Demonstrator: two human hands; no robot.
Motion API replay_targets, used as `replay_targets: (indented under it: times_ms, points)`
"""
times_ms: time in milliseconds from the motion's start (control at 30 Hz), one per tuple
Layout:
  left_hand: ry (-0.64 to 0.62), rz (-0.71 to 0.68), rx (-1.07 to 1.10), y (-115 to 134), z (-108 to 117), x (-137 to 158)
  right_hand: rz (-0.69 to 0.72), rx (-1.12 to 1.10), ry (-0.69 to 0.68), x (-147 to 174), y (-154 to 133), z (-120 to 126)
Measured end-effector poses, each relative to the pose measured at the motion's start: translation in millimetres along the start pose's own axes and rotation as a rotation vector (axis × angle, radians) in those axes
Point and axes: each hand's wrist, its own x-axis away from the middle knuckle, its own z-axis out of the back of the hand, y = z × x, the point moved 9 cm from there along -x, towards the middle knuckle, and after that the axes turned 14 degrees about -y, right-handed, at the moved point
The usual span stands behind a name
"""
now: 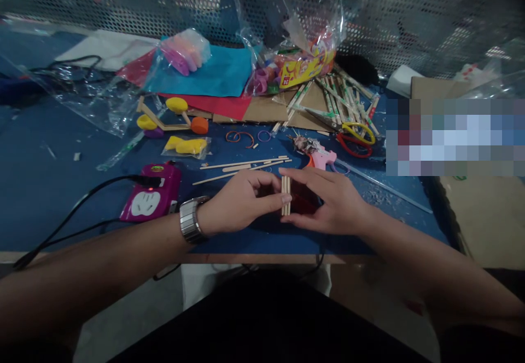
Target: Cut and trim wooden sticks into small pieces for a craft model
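Note:
Over the table's near side, a small bundle of short wooden sticks [286, 196] stands upright between my two hands. My left hand [240, 198], below a metal watch, pinches it with the thumb across the front. Thumb and fingers of my right hand [332, 196] close on its top and bottom ends. Just behind the hands lie several longer wooden sticks [229, 163]. A pink glue gun [324, 158] rests past my right hand, and scissors with red and yellow handles [356, 136] lie beyond it.
A purple power strip [153, 193] with a black cable sits at the left. Yellow and orange pieces joined by sticks [172, 119], rolled paper sticks [348, 98], bags [307, 68] and blue sheets [205, 73] lie behind. A cardboard box [484, 215] stands at the right.

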Motion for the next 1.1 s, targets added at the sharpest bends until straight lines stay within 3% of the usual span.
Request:
replay_targets:
  times_ms: [600, 1100]
  points:
    - [0.026, -0.038, 0.138, 0.6, 0.2, -1.2, 0.01, 0.052, 0.065, 0.3, -6.7, 4.3]
    - [-0.07, 0.007, 0.177, -3.1, -5.5, -1.2, 0.044, 0.062, 0.031, 0.8, -5.2, 1.7]
